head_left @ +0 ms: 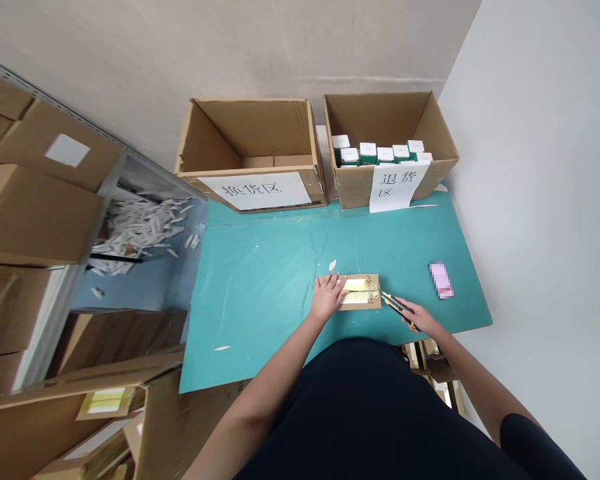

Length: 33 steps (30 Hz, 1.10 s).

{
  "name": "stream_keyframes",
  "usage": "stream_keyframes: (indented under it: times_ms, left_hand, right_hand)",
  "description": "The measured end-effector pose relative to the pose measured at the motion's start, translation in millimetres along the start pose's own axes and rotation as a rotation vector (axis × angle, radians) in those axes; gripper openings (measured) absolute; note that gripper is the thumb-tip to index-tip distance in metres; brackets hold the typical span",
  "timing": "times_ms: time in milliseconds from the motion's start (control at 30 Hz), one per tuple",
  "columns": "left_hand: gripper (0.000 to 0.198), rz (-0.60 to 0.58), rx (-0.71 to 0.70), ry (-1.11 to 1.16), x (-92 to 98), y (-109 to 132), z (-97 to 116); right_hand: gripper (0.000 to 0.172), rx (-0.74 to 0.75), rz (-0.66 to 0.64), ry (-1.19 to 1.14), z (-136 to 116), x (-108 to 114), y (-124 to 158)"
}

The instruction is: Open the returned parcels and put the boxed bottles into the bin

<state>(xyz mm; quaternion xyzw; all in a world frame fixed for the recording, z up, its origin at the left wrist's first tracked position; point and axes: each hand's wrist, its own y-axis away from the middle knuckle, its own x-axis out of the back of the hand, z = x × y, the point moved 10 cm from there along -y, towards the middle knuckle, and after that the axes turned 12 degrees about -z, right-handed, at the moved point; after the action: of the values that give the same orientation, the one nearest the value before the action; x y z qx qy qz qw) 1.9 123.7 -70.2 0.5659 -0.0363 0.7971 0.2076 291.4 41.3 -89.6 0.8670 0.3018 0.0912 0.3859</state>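
A small flat cardboard parcel with yellowish tape lies on the teal table top close to my body. My left hand rests flat on the parcel's left end, fingers stretched over it. My right hand is closed round a black and yellow utility knife. The knife's tip touches the parcel's right edge.
At the table's far edge stand two open cardboard boxes with paper labels: the left box shows only cardboard inside, the right box holds several green and white cartons. A pink object lies to the right. Stacked cartons and paper scraps fill the left.
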Motion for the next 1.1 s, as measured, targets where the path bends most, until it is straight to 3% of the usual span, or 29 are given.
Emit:
stream_keyframes:
  times_ms: [533, 933, 1100]
  left_hand:
    - [0.045, -0.027, -0.037, 0.047, 1.2, 0, 1]
    - [0.044, -0.046, -0.078, 0.027, 2.4, 1, 7]
    - [0.046, -0.058, -0.071, 0.038, 3.5, 1, 7]
  right_hand:
    - [0.075, 0.007, -0.039, -0.005, 1, -5, 20]
    - [0.082, 0.011, 0.088, -0.155, 21, -38, 23]
    - [0.081, -0.005, 0.084, -0.146, 26, -25, 41]
